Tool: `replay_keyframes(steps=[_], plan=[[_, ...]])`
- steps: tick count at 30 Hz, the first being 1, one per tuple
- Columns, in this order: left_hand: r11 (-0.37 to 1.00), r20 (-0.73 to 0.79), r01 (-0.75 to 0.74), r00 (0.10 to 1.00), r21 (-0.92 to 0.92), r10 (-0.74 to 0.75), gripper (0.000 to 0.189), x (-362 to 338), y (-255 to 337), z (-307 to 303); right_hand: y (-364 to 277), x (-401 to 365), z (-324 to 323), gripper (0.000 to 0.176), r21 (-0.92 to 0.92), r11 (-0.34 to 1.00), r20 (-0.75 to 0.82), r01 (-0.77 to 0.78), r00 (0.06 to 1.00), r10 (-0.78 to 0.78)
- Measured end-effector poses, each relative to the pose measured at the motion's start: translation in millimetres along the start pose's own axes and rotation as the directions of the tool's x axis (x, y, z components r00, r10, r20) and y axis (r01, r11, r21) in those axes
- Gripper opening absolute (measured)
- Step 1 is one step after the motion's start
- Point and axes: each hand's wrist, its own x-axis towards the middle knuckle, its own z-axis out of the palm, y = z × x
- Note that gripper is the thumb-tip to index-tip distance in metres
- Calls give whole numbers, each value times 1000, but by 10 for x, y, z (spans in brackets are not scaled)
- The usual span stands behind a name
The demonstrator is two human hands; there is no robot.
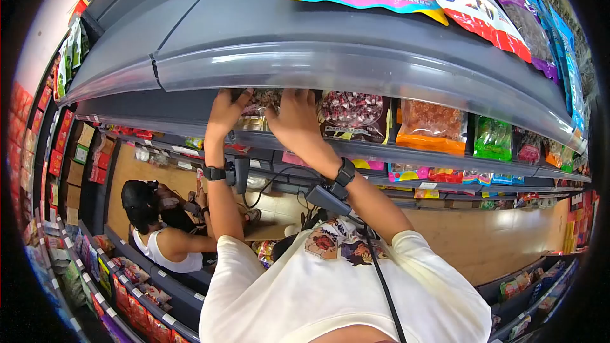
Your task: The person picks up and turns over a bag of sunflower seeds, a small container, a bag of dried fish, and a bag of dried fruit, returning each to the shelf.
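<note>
A shiny snack bag [257,109] with dark and silvery contents sits on the shelf under the clear lip, between my two hands. My left hand [226,116] grips its left side, thumb across the front. On the other side my right hand [295,117] holds the bag's right part, its thumb pointing inward. The fingertips of both hands are partly hidden behind the upper shelf's edge. Just right of my right hand stands a bag of red-and-white wrapped candies [354,114].
An orange-edged bag [432,124] and a green bag [493,138] continue along the row. Above, a clear plastic lip [356,67] fronts the upper shelf, with several bags on it. A person [168,241] in a white top crouches at lower left. Black cables hang near my wrists.
</note>
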Motion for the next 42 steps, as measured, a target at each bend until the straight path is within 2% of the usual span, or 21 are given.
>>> replay_keyframes(steps=[3, 7, 10, 13, 15, 18, 19, 28, 31, 34, 35, 37, 38, 39, 41, 42], plan=[[998, -25, -12, 1000, 67, 14, 38, -4, -16, 23, -40, -3, -87, 62, 43, 997, 92, -71, 994, 66], [978, -59, -108, 991, 178, 120, 38, -49, -16, 77, -75, -76, -125, 64, 6, 999, 119, -41, 992, 40], [880, -108, -200, 957, 430, 270, 35, -102, -39, 116, -45, -169, -93, 64, 0, 1000, 89, -1, 996, 1], [968, -48, -19, 998, 250, 32, 39, -67, -53, 79, -7, -208, -34, 61, -2, 1000, 52, 16, 999, -16], [972, -69, -21, 997, 235, 38, 39, -112, 41, 76, -8, -201, -65, 61, 37, 999, 83, -5, 997, 2], [960, -101, -78, 989, 269, 109, 40, -136, 52, 82, 33, -220, -2, 61, 52, 997, -41, 61, 997, -59], [952, -113, -103, 984, 289, 141, 40, -140, 49, 86, 38, -215, -14, 61, 54, 996, -36, 66, 997, -64], [965, -80, 22, 997, 260, -1, 44, -211, 206, 60, 35, -208, -61, 64, 104, 990, -14, 92, 996, -91], [984, -44, 60, 998, 166, -53, 47, -243, 281, 53, 57, -208, -44, 68, 144, 987, 29, 77, 996, -82], [974, -159, -146, 972, 175, 174, 50, -229, 91, 100, 68, -214, -87, 67, 170, 985, 83, 8, 996, -23], [976, -200, -98, 970, 192, 137, 53, -280, 148, 123, 84, -227, -76, 68, 136, 991, 58, 18, 998, -26], [944, -310, -107, 928, 311, 207, 54, -363, 229, 160, 30, -277, -197, 68, 206, 978, 54, -20, 998, 9], [949, -333, -104, 920, 297, 205, 51, -411, 315, 183, 23, -294, -237, 64, 217, 975, 55, -45, 998, 34], [954, -351, -101, 915, 282, 201, 48, -473, 427, 198, 69, -302, -325, 63, 259, 965, 130, -48, 991, 14], [955, -386, -212, 879, 207, 279, 40, -606, 557, 303, 117, -390, -697, 51, 416, 909, 58, -25, 998, 1], [950, -394, -265, 866, 162, 309, 36, -715, 655, 395, 241, -452, -847, 46, 539, 841, 87, -51, 996, 4]])
